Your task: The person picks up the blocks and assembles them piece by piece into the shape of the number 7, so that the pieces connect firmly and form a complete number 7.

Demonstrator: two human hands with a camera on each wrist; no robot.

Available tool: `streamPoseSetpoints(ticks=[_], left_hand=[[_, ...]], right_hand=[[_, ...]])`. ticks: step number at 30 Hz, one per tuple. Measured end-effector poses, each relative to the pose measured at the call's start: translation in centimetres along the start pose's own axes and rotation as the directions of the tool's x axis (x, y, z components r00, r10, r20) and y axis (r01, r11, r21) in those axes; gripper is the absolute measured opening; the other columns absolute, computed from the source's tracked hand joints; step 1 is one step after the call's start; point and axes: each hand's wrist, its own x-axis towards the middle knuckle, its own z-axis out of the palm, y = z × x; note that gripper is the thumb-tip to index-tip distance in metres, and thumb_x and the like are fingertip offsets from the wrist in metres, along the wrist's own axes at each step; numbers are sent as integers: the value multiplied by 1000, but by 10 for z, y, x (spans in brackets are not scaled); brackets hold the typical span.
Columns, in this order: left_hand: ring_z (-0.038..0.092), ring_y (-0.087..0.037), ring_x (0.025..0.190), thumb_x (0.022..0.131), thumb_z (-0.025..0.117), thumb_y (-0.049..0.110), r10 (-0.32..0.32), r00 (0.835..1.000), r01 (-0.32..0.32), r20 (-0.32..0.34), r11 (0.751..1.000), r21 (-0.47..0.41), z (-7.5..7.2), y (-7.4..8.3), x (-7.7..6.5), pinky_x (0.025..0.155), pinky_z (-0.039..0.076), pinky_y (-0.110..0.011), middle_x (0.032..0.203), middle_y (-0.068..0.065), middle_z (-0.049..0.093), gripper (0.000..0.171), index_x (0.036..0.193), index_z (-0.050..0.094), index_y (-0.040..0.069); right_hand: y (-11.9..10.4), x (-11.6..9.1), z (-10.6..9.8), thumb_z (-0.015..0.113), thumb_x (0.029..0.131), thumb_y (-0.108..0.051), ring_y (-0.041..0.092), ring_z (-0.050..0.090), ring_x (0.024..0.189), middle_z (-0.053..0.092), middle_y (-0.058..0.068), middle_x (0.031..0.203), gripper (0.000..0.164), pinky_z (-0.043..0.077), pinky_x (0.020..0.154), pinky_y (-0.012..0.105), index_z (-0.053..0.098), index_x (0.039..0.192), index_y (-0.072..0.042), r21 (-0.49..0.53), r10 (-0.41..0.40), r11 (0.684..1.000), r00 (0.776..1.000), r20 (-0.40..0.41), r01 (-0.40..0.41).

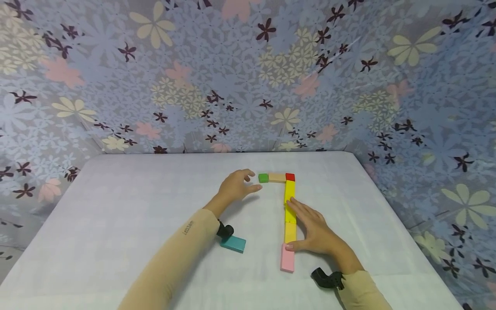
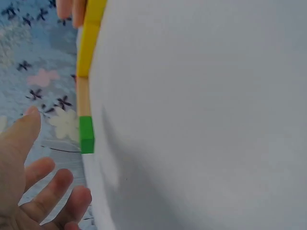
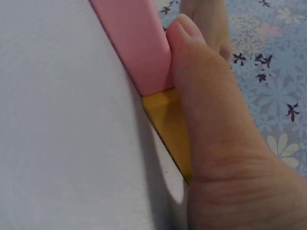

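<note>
Wooden blocks form a line with a corner on the white table. A green block point(image 1: 263, 178), a plain wood block point(image 1: 277, 178) and a red block point(image 1: 290, 177) make the far row. From the red one, yellow blocks point(image 1: 289, 189) run toward me, ending at a pink block point(image 1: 287, 258). My right hand point(image 1: 315, 230) lies along this column, fingertips on the yellow blocks. Its thumb point(image 3: 211, 96) touches the pink block's side near the yellow joint. Just left of the green block, my left hand point(image 1: 235, 187) hovers with fingers spread, holding nothing.
A teal block point(image 1: 234, 244) lies apart on the white table point(image 1: 135, 206), beside the left wrist camera point(image 1: 224, 230). Flowered cloth point(image 1: 240, 86) hangs behind the table's far edge and down its right side.
</note>
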Motion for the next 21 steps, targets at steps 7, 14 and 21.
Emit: streamPoseSetpoints(ticks=[7, 14, 21], left_hand=[[61, -22, 101, 87, 73, 49, 128, 989, -124, 73, 990, -60, -14, -4, -37, 84, 51, -40, 125, -4, 64, 58, 134, 59, 19], [56, -26, 106, 85, 76, 43, 257, 934, -222, 247, 962, -162, -29, -17, -77, 85, 49, -38, 129, -8, 61, 60, 137, 58, 20], [51, -22, 99, 76, 86, 37, 327, 848, -286, 416, 945, -160, -34, -43, -104, 84, 44, -32, 119, -1, 60, 72, 140, 55, 28]], right_hand=[[-3, 0, 0, 76, 61, -78, 32, 20, 151, 17, 0, 167, 122, 17, 114, 65, 23, 158, -28, 7, 1, 1000, 1000, -4, -1], [0, 0, 2, 76, 62, -77, 32, 20, 151, 16, 0, 167, 121, 17, 113, 64, 21, 159, -29, 14, -9, 1000, 1000, -5, 9], [2, 0, 3, 77, 61, -76, 32, 20, 151, 17, 0, 167, 121, 17, 113, 65, 22, 159, -28, 14, -20, 1000, 1000, -15, 20]])
